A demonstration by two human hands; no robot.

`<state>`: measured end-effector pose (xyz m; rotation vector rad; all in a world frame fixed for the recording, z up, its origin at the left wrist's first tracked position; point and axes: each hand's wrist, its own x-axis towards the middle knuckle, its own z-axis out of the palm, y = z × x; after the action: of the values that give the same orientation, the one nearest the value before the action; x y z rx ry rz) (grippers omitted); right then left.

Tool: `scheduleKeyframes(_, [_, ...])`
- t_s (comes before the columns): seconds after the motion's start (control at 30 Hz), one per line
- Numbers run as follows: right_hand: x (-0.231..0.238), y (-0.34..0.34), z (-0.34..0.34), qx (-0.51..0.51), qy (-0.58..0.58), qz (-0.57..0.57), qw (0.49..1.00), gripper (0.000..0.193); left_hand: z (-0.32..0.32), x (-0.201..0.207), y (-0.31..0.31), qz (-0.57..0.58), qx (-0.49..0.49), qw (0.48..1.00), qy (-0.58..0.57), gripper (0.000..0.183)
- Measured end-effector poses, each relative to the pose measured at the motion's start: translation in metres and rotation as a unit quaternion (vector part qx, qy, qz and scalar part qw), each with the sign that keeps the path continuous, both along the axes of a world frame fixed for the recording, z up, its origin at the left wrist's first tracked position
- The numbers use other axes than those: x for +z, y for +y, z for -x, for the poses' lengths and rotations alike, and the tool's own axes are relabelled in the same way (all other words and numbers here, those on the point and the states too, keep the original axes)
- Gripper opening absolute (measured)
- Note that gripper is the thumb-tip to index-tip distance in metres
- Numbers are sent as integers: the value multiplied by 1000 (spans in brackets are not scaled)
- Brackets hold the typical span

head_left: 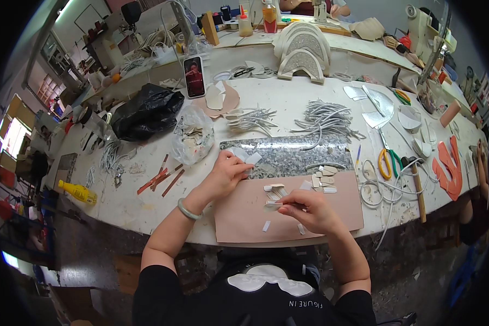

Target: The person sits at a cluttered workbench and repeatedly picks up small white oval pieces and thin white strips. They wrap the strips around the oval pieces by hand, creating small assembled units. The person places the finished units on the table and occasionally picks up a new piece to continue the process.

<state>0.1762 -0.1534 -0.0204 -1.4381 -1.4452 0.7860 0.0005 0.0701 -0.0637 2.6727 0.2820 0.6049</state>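
Observation:
My left hand (226,174), a pale bangle on its wrist, rests at the left edge of a speckled stone slab (293,155). Its fingers are closed on a small white piece (254,158) at the fingertips. Over a pinkish-brown board (239,217), my right hand (311,212) pinches a thin pale strip (273,204) between thumb and forefinger. Beside those fingertips lies a little group of cream and white pieces (277,190). More small cream pieces (325,178) cluster at the board's far right. Single white bits (266,226) lie near its front.
Bundles of grey cord (326,118) lie behind the slab. To the right are scissors (386,157), a hammer (418,190) and loose cord. A clear bag of scraps (194,136), a black bag (148,111), a propped phone (194,77) and a yellow bottle (77,192) stand leftward. Another person works opposite.

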Motion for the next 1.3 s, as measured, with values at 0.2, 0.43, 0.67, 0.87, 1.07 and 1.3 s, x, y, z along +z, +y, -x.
scheduleKeyframes(0.2, [0, 5, 3, 0, -15, -45, 999, 19, -1, -1, -10, -60, 18, 996, -70, 30])
scheduleKeyframes(0.43, [-4, 2, -1, -5, -94, -64, 993, 37, 1, 31, -55, 551, 61, 828, -83, 23])
scheduleKeyframes(0.67, [5, 0, -1, 8, -8, 41, 999, 34, 5, 31, -59, 800, 80, 592, -59, 32])
scheduleKeyframes(0.87, [-5, 2, -4, -25, 100, 36, 994, 13, 5, 40, -76, 753, 91, 652, -27, 33])
scheduleKeyframes(1.07, [3, 1, -2, 26, 145, 66, 987, 11, 11, 41, -78, 745, 38, 665, -14, 31])
scheduleKeyframes(1.3, [-11, 7, -1, 5, 215, 130, 968, 16, 14, 44, -75, 795, 14, 606, -30, 33])
